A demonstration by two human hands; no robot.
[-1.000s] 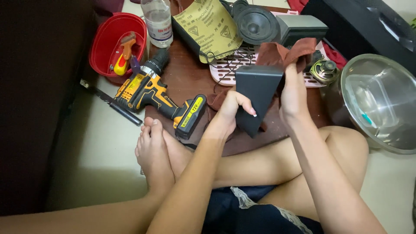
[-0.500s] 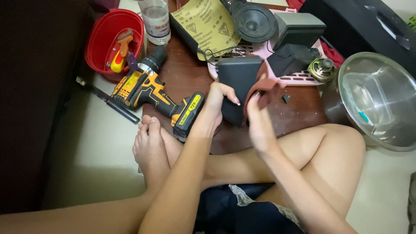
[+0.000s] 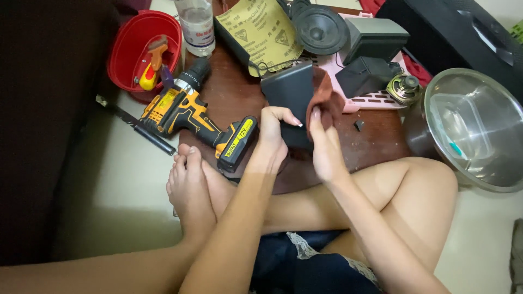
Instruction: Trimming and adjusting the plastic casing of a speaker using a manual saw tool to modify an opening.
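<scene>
My left hand [image 3: 271, 142] grips a dark grey box-shaped speaker casing [image 3: 289, 92] from its lower left side, holding it upright over the brown wooden board [image 3: 376, 144]. My right hand [image 3: 325, 147] presses a reddish-brown piece of sandpaper [image 3: 325, 97] against the casing's right face. A yellow and black cordless drill [image 3: 190, 117] lies just left of my left hand, near my crossed bare feet [image 3: 190, 188].
A red bowl [image 3: 131, 49] with small tools sits at the far left, beside a clear plastic bottle [image 3: 196, 24]. A tan sandpaper sheet [image 3: 261, 30], a round speaker cone [image 3: 318, 27], grey and black speaker boxes on a pink tray [image 3: 376, 100], and a steel bowl [image 3: 479, 128] surround the board.
The casing has shifted left and turned more upright. My right hand came down from the casing's far side and now presses the reddish sandpaper on its right face.
</scene>
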